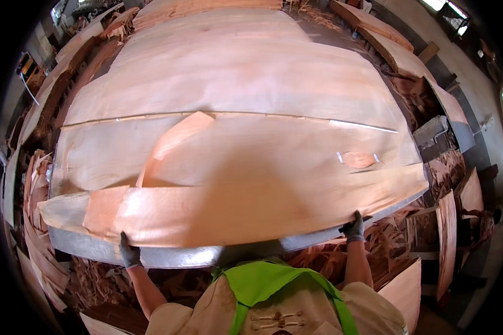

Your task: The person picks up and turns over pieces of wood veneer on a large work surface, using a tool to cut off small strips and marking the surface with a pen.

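Note:
A long strip of thin wood veneer [251,215] lies along the near side of a metal-edged table [179,257], over larger veneer sheets [296,142]. My left hand [129,251], in a grey glove, is closed on the strip's near edge, left of the middle. Toward the right end, my gloved right hand [354,229] is at the same edge, closed around a narrow dark object I cannot make out. A loose orange veneer piece [176,139] curls up from the sheet at the left. Farther right, an oval veneer patch [359,159] has white tape at both ends.
More veneer sheets [229,61] cover the table's far part, beyond a seam. A white strip [363,126] lies near that seam. Scrap veneer [98,282] is heaped below the near edge. Stacks of veneer [385,47] line the right side, and a board [446,243] leans there.

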A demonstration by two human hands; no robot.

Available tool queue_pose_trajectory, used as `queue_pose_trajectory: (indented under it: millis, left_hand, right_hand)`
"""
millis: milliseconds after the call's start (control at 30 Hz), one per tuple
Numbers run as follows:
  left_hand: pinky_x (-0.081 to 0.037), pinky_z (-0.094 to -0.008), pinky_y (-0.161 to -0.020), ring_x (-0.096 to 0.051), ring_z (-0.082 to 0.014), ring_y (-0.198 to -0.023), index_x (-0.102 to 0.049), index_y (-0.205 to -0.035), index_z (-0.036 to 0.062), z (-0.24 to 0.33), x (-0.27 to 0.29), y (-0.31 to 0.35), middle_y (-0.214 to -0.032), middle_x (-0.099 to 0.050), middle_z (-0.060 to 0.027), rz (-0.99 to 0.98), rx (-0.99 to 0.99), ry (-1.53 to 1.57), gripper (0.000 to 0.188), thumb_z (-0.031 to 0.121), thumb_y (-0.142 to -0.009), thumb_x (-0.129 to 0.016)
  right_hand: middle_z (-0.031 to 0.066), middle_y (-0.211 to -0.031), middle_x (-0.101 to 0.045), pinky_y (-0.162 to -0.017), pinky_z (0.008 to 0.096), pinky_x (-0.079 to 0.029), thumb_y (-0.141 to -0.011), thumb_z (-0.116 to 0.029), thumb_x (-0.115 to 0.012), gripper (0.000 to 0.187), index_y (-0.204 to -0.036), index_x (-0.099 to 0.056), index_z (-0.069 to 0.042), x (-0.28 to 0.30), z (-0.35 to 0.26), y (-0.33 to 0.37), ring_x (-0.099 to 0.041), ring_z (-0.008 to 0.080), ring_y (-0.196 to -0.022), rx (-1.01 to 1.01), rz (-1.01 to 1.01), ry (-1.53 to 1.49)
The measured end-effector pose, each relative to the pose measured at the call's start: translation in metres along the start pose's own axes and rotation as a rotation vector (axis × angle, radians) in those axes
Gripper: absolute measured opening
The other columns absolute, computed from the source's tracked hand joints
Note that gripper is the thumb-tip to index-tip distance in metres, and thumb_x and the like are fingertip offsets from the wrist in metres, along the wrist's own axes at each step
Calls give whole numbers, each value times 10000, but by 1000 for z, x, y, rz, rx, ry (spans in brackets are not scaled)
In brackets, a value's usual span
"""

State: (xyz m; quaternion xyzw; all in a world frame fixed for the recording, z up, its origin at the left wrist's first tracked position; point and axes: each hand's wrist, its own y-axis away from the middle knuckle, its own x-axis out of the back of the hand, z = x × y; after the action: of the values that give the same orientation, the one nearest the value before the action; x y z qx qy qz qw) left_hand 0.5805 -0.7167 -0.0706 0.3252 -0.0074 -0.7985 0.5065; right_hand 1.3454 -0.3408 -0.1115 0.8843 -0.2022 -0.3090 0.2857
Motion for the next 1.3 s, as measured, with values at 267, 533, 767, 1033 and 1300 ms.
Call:
queue_pose_trajectory:
  millis: [267,533,767,1033,1300]
  left_hand:
    - [-421,-427,-967,-521,-278,-1093,-505,-1239,-3,-3,-12,-13,-1206,-557,-125,148,121,-124,493,310,-877,-623]
    - [-475,-453,-893,-563,-308,-973,-569,-1141,42,-18,-15,-27,-1070,-605,-137,183,302,-145,413,339,-859,-622]
    - [-394,-371,-1012,-495,-271,-1187,-520,-1242,1,14,-168,-28,-1272,-524,-206,773,192,-1671,763,547,-736,-688]
    - [-227,-575,-1041,-323,-354,-1301,-347,-1392,84,-83,-345,-99,-1395,-371,-181,-275,-713,-1929,806,469,-750,-644]
    - [-467,-422,-745,-599,-325,-836,-632,-988,126,-1,-289,-103,-923,-617,-106,-47,-644,-1621,255,127,-733,-632]
  right_hand:
    - [92,-1163,-563,-926,475,-436,-884,-328,-571,397,-1224,-522,-128,10,13,11,-517,325,-1047,-109,218,-51]
    - [85,-930,-631,-724,477,-510,-842,-401,-585,288,-976,-616,-148,35,34,-11,-597,299,-866,-130,216,-55]
    - [103,-1251,-514,-884,437,-478,-885,-349,-545,447,-1257,-501,-104,8,8,11,-500,279,-1115,-242,271,28]
    - [104,-1026,-610,-802,388,-471,-883,-215,-592,280,-1054,-587,7,-56,17,-57,-547,247,-899,498,440,934]
    - [66,-961,-622,-826,313,-443,-915,-123,-563,173,-997,-609,21,-292,104,-28,-552,173,-880,604,-137,964]
